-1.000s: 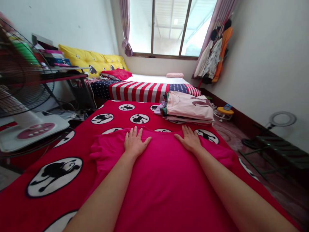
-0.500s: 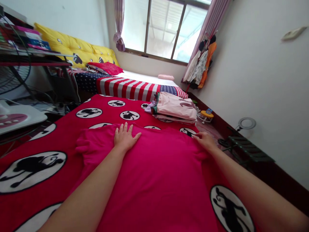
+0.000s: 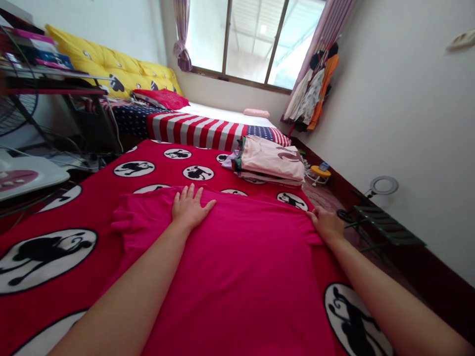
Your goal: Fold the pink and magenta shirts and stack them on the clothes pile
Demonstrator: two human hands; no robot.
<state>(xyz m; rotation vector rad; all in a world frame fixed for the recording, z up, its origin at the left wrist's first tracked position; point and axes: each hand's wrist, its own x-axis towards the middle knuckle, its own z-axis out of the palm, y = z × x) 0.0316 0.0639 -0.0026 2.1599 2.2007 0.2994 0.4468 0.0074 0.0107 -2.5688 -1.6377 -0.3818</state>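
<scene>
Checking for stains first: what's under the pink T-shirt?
The pink T-shirt lies on a red blanket printed with monkey circles; the part beneath the shirt is covered, so cannot be seen.

We have a magenta short-sleeved T-shirt [image 3: 237, 277] spread out flat on a red blanket [image 3: 159, 173] printed with black figures in white ovals. Its body runs from the far edge toward us and passes out of view at the bottom of the frame. The sleeve [image 3: 128, 222] on the left of the view sits crumpled in soft folds (the other lies flatter), and we see shallow ripples along the far edge. We cannot tell which side faces up.
</scene>
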